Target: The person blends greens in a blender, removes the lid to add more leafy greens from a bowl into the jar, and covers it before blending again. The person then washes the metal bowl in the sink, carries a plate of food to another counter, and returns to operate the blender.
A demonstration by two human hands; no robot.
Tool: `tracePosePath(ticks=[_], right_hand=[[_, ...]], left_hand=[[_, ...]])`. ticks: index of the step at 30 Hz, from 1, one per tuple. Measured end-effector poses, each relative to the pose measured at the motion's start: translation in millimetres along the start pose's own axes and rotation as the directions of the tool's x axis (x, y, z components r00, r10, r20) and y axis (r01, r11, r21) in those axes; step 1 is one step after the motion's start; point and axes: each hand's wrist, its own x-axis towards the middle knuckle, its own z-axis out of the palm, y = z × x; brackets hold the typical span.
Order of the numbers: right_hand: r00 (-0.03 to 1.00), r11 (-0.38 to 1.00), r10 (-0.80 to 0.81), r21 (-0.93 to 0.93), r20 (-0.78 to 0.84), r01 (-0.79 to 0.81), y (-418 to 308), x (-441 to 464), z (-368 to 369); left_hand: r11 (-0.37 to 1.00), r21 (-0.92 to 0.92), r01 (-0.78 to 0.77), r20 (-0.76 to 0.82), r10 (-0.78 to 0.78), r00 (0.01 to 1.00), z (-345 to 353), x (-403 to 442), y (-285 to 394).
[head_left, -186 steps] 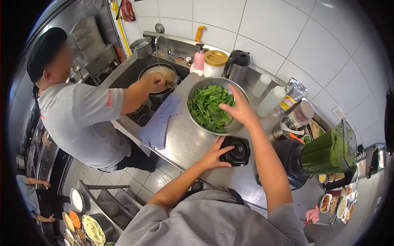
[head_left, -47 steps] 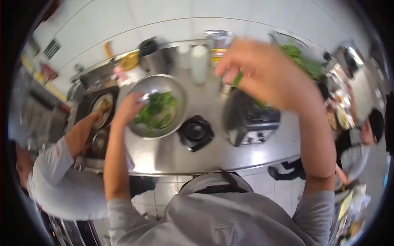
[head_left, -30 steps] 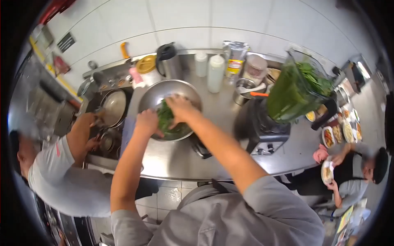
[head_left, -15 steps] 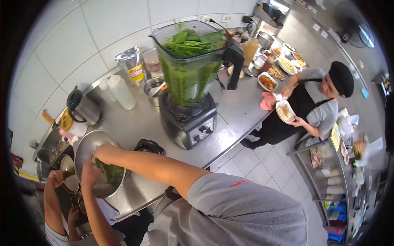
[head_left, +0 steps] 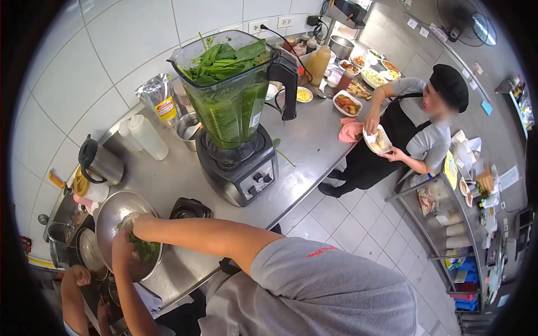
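Observation:
A wide metal bowl (head_left: 155, 204) stands at the left of the counter with leafy greens (head_left: 147, 250) in it. Both my hands are down inside. My right hand (head_left: 143, 225) is closed about some of the leaves, its fingers partly hidden. Close against it, my left hand (head_left: 124, 245) also grips greens, and a few leaves stick up between the two. Right of the bowl lies a black blender lid (head_left: 190, 208). Behind it the blender jug (head_left: 227, 109), filled with green liquid and topped with whole leaves, sits on its black base (head_left: 238, 168).
Squeeze bottles (head_left: 150, 139), a steel jug (head_left: 103, 159) and a foil pouch (head_left: 157, 98) line the wall. A co-worker (head_left: 414, 123) at the right holds a white dish (head_left: 379, 140). Another person's hand (head_left: 82, 275) is near a pan (head_left: 89, 246) at lower left. Food dishes (head_left: 347, 104) stand farther along.
The view has shifted slightly. My hands have drawn some leaves upward in the bowl. The hand at lower left has moved off the pan's rim, and the co-worker's hand has reached the white dish.

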Motion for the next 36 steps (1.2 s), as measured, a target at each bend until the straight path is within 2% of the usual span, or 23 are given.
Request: tracePosePath(ticks=[2,4,6,7,9,10,12,13,14,15,17,20,21,22,23,24,26,27,28,30,31,33,36], right_hand=[[1.000,0.998,-0.021,0.054,0.002,0.021,0.2,-19.5,-27.7],[0.999,0.993,-0.043,0.106,0.002,0.043,2.7,-26.9,-45.6],[0.978,0.951,0.055,0.308,-0.202,0.010,3.3,-25.0,-49.7],[0.979,0.952,0.052,0.307,-0.197,0.011,3.9,-25.5,-54.7],[0.990,0.962,-0.127,0.236,-0.055,0.136,-2.1,-28.5,-63.3],[0.990,0.961,-0.135,0.235,-0.050,0.143,-9.6,-32.6,-66.4],[0.984,0.986,-0.161,0.049,0.075,0.157,-25.6,-44.6,-74.4],[0.988,0.999,-0.036,0.034,0.149,0.031,-36.1,-35.2,-65.4],[0.987,0.999,-0.044,0.032,0.153,0.040,-36.5,-32.6,-61.5],[0.992,0.999,-0.042,0.023,0.121,0.040,-35.8,-31.4,-56.8],[0.993,0.998,-0.034,-0.045,0.112,0.039,-32.7,-34.5,-49.7],[0.978,0.974,-0.096,-0.185,0.186,0.131,-29.2,-39.7,-54.1],[0.999,0.990,0.042,0.133,-0.003,-0.041,-28.7,-37.5,-48.1],[0.969,0.874,0.218,0.465,-0.117,-0.140,-27.8,-26.0,-25.5],[0.978,0.980,-0.047,0.181,-0.205,0.085,-26.9,-28.8,-25.4],[0.914,0.941,-0.338,-0.116,-0.226,0.319,-20.0,-35.5,-29.2],[0.951,0.962,-0.272,-0.044,-0.147,0.268,-18.1,-24.1,-15.1],[0.990,0.970,-0.139,0.201,-0.011,0.138,-22.2,-36.2,-44.8],[0.977,0.976,-0.211,0.060,0.010,0.210,-8.0,-12.1,-28.3],[0.980,0.941,-0.183,0.275,-0.076,0.197,-0.1,-7.8,-49.1],[0.990,0.944,-0.123,0.300,-0.066,0.137,-10.9,-17.1,-79.3],[0.975,0.960,-0.112,0.234,-0.190,0.156,-4.4,-12.4,-94.0],[0.986,0.979,-0.160,0.118,-0.046,0.165,-0.5,-18.1,-107.1]], left_hand=[[0.986,-0.166,0.032,-0.065,-0.044,0.997,3.9,2.1,0.0],[0.971,-0.227,0.073,-0.011,-0.077,0.997,-20.7,-7.9,41.1],[0.950,-0.287,0.121,0.042,-0.114,0.993,-27.6,-11.8,47.1],[0.965,-0.241,0.099,0.021,-0.097,0.995,-25.4,-9.5,35.4],[0.977,-0.197,0.088,0.002,-0.089,0.996,-20.4,-12.0,26.4],[0.949,-0.284,0.137,0.064,-0.124,0.990,-20.5,-11.3,29.3],[0.910,-0.367,0.194,0.125,-0.159,0.979,-17.1,-11.9,26.2],[0.826,-0.519,0.221,0.167,-0.155,0.974,-10.5,-9.1,18.3],[0.715,-0.654,0.246,0.206,-0.145,0.968,-10.7,-10.7,21.4],[0.711,-0.658,0.250,0.201,-0.154,0.967,-14.2,-15.7,21.9],[0.584,-0.702,0.407,0.327,-0.243,0.913,-39.4,-33.0,52.1],[0.600,-0.708,0.373,0.219,-0.316,0.923,-27.7,-44.5,23.4],[0.701,-0.628,0.337,0.237,-0.240,0.941,-28.0,-44.2,8.0],[0.789,-0.565,0.242,0.201,-0.153,0.968,-23.6,-47.2,2.5],[0.857,-0.492,0.152,0.170,-0.077,0.982,-27.2,-54.2,3.2],[0.891,-0.414,0.188,0.207,-0.109,0.972,-45.8,-60.2,36.7],[0.969,-0.200,0.147,0.094,-0.130,0.987,-55.9,-70.0,59.2],[0.961,-0.254,0.107,0.041,-0.100,0.994,-39.1,-66.7,33.0],[0.985,-0.130,0.116,0.029,-0.113,0.993,-54.1,-70.8,51.4],[0.963,-0.264,0.045,-0.139,-0.084,0.987,-57.3,-81.7,51.2],[0.977,-0.209,0.038,-0.229,-0.087,0.969,-65.8,-88.5,58.2],[0.969,-0.213,0.124,-0.192,-0.166,0.967,-79.7,-91.9,59.9],[0.958,-0.207,0.198,-0.071,-0.216,0.974,-73.3,-92.1,64.3]])
